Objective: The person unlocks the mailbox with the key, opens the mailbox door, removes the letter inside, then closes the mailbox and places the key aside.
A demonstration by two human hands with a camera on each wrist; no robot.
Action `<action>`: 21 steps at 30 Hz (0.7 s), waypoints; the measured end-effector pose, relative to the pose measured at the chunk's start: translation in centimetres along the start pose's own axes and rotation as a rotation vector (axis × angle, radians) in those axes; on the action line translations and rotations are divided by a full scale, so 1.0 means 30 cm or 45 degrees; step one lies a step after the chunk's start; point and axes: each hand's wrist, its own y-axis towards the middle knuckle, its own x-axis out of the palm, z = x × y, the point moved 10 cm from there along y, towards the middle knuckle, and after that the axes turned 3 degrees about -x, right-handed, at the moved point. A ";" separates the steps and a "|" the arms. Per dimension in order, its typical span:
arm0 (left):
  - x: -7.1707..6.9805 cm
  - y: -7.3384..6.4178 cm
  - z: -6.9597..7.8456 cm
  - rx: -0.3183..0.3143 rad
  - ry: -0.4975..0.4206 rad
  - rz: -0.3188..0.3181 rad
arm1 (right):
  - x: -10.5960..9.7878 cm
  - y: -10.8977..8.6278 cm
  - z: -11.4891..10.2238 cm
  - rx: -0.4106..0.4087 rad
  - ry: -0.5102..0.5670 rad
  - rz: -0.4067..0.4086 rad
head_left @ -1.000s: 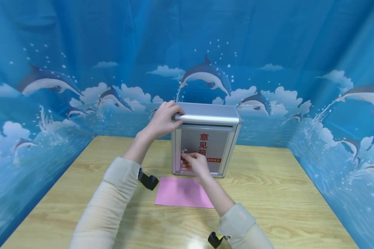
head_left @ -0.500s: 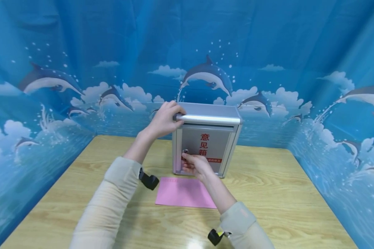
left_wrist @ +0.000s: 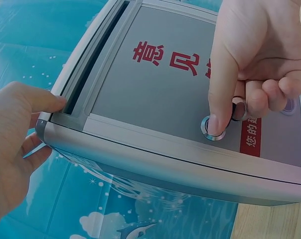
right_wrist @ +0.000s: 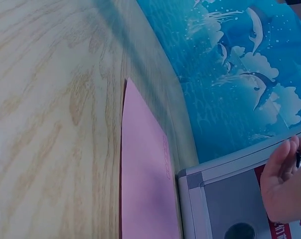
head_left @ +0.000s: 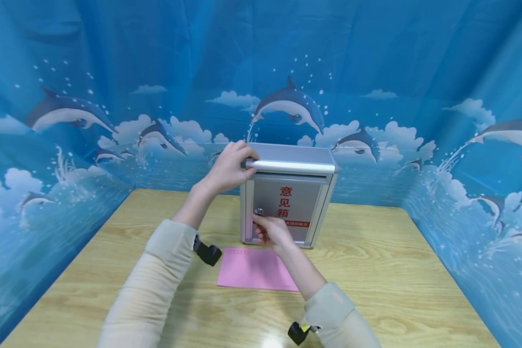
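A silver suggestion box point(head_left: 306, 198) with red lettering stands upright on the table. My left hand point(head_left: 231, 166) grips its top left corner, with fingers on both sides of the edge in the left wrist view. My right hand point(head_left: 275, 233) is at the front door, just below the round lock point(head_left: 258, 211). It pinches a small key, mostly hidden by the fingers; a shiny metal piece point(left_wrist: 238, 108) shows beside the thumb in the left wrist view. There the thumb overlaps the lock. The right wrist view shows a dark bit point(right_wrist: 298, 158) between the fingertips.
A pink envelope point(head_left: 256, 270) lies flat on the wooden table point(head_left: 396, 290) in front of the box, partly under the right forearm. A blue dolphin-print curtain point(head_left: 191, 72) surrounds the table at the back and sides. A narrow slot point(left_wrist: 95, 59) runs below the box top.
My right hand has turned and slipped slightly down the door, so more of the lock shows above its fingertips. The left hand keeps its grip on the box corner.
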 end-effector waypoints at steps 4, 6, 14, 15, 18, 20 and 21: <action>-0.001 -0.001 0.002 0.007 -0.001 -0.001 | -0.007 0.000 -0.015 -0.063 -0.165 0.035; -0.001 -0.001 0.003 0.013 -0.003 0.000 | -0.013 -0.001 -0.029 -0.125 -0.254 0.070; -0.005 -0.002 0.006 0.026 -0.004 0.011 | -0.011 -0.022 -0.084 -0.335 -0.516 0.162; -0.005 -0.002 0.007 0.026 -0.003 0.011 | -0.010 -0.023 -0.085 -0.340 -0.524 0.162; -0.006 -0.002 0.007 0.025 0.000 0.012 | -0.009 -0.019 -0.083 -0.329 -0.520 0.161; -0.005 -0.003 0.008 0.025 0.000 0.011 | -0.010 -0.016 -0.081 -0.313 -0.510 0.165; -0.005 -0.004 0.008 0.025 0.000 0.009 | -0.009 -0.014 -0.078 -0.306 -0.505 0.165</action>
